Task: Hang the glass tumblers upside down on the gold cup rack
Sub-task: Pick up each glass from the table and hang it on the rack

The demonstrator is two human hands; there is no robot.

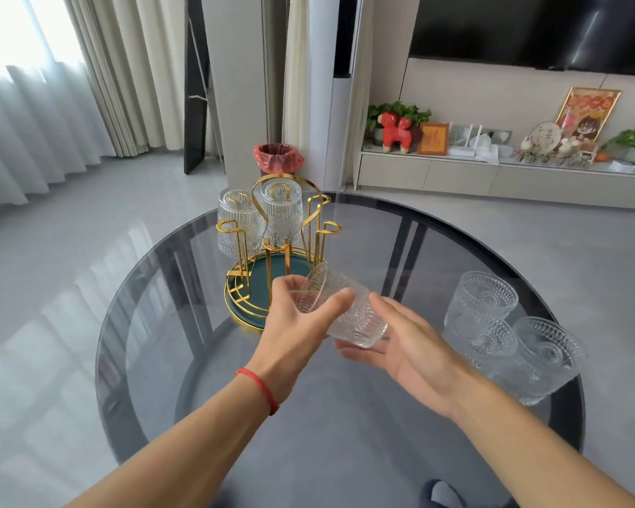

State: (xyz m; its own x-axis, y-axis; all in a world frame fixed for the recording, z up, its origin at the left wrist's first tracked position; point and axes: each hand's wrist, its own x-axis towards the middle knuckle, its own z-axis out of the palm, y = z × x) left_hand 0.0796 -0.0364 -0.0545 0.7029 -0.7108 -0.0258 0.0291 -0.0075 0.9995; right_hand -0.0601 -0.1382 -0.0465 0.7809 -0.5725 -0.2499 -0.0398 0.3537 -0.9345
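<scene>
The gold cup rack [310,218] with a dark green base stands at the far left of the round glass table [345,416]. Two ribbed glass tumblers hang upside down on it: one at the left [235,223], one at the centre [281,210]. My left hand [301,324] grips a tilted tumbler [349,317] near its rim, just in front of the rack. My right hand [400,339] cups that tumbler's base from below and behind, fingers spread. Three more tumblers stand upright at the right: [486,295], [481,339], [545,357].
A bin with a red bag [278,157] stands on the floor behind the rack. A low TV cabinet [492,174] with ornaments and plants runs along the far wall. Curtains hang at the left. The table's near edge lies below my forearms.
</scene>
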